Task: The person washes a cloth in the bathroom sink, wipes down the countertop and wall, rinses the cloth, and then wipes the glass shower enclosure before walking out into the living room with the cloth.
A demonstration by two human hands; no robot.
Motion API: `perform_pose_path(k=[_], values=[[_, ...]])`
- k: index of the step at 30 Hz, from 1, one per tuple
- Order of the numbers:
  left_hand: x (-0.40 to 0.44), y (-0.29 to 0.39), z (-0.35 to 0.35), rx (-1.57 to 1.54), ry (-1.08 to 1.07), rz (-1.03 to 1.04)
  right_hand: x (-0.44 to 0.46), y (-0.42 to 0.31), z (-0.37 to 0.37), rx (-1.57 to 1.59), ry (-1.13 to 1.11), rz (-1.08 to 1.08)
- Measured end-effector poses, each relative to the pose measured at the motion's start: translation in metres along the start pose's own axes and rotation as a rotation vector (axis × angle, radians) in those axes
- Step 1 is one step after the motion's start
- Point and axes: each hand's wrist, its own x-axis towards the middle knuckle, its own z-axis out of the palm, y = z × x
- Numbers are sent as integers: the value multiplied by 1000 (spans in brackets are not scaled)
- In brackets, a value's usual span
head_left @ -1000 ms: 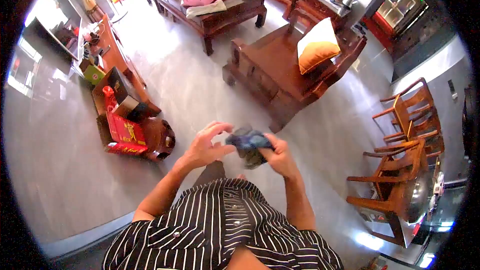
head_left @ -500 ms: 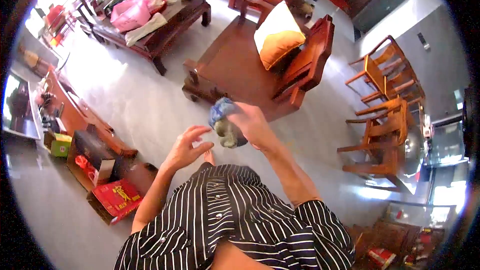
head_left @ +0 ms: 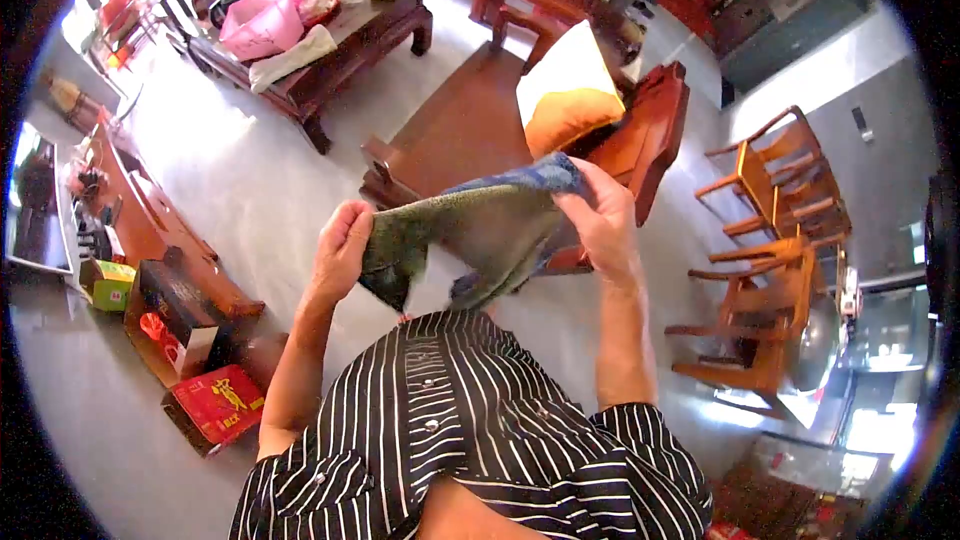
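Note:
A blue and olive-green cloth [head_left: 440, 220] is stretched in the air between my two hands, in front of my striped shirt. My left hand [head_left: 343, 248] is closed, pinching its green end. At the blue end, my right hand [head_left: 606, 215] grips the upper corner between thumb and fingers, a bit higher than the left. The lower part hangs in loose folds, blurred by motion. Behind the cloth stands a wide wooden armchair [head_left: 455, 100] with a white and orange cushion [head_left: 568, 100] on its seat.
A dark wooden table [head_left: 345, 45] at upper left bears a pink bag [head_left: 262, 25] and assorted items. Cardboard boxes, one a red box [head_left: 218, 405], stand on the floor at left beside a low wooden cabinet [head_left: 165, 220]. Wooden chairs [head_left: 765, 315] line the right.
The cloth was bunched in my right hand, with my left hand open and apart. Now my left hand has taken one end, my right hand has moved right and up, and the cloth is spread out.

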Motion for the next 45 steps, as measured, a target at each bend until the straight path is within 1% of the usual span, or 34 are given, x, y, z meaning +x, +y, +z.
perform_pose_path(k=[2, 3, 5, 6, 7, 8, 10, 11, 12, 13, 14, 16, 17, 20, 21, 23, 24, 25, 26, 27, 28, 29, 32, 33, 36, 37, 38, 39, 40, 42, 43, 45], values=[[4, 16, 11, -222, 14, -105, 9, 10, -27, -150, -51, -47], [6, 29, 18, -277, -23, -118, 10, 16, -43, -376, -39, -208], [7, 60, 40, -38, -225, -43, 9, 27, -77, -844, -5, -513], [5, 74, 54, 77, -319, -9, 5, 34, -93, -811, 72, -411], [4, 85, 68, 259, -366, -2, -2, 41, -107, -775, 142, -312], [5, 86, 84, 341, -399, 131, -7, 47, -116, -737, 203, -224], [4, 83, 108, 436, -432, 331, -27, 17, -131, -595, 263, 270], [7, 94, 114, 400, -471, 355, -31, 13, -136, -475, 297, 411], [6, 106, 121, 351, -502, 442, -44, 18, -147, -429, 333, 300], [4, 115, 126, 304, -562, 473, -53, 62, -173, -69, 416, 324], [2, 124, 130, 258, -617, 504, -57, 15, -142, 257, 506, 157], [-4, 145, 139, 201, -724, 419, -68, 42, -144, 434, 583, -72], [-3, 143, 144, 169, -728, 563, -69, 41, -136, 462, 587, -197], [-6, 149, 149, 119, -822, 485, -74, 26, -121, 354, 692, -525], [-7, 143, 152, 75, -788, 583, -76, 24, -116, 283, 739, -623], [-8, 133, 154, 28, -804, 492, -83, 36, -127, 231, 829, -567], [-9, 129, 152, 1, -807, 446, -84, 38, -130, 275, 794, -585], [-10, 126, 150, 38, -827, 372, -81, 45, -127, 410, 601, -657], [-11, 117, 150, 60, -827, 361, -75, 39, -121, 540, 404, -683], [-11, 101, 152, 79, -824, 349, -70, 43, -116, 581, 288, -688], [-12, 88, 155, 100, -818, 336, -69, 67, -115, 599, 306, -622], [-13, 78, 159, 114, -842, 211, -68, 91, -114, 619, 324, -556], [-6, 49, 183, 56, -774, 60, -54, 141, -121, -233, 473, -485], [-2, 38, 195, 147, -728, 77, -54, 144, -125, -423, 478, -433], [14, 8, 232, 116, -622, -57, -23, 188, -155, -781, 411, -365], [22, 6, 248, 129, -580, -109, -8, 180, -162, -696, 336, -292], [32, 4, 266, 145, -532, -161, 10, 190, -174, -696, 308, -390], [41, -16, 286, 128, -431, -128, 29, 194, -187, -664, 232, -364], [51, -16, 303, 99, -360, -146, 51, 197, -199, -818, 283, -506], [72, -19, 336, 148, -165, -277, 79, 195, -218, -779, 205, -233], [87, -56, 349, 271, -66, -17, 96, 201, -230, -731, 239, -212], [92, -34, 370, 324, 10, 32, 121, 203, -248, -689, 287, -204]])
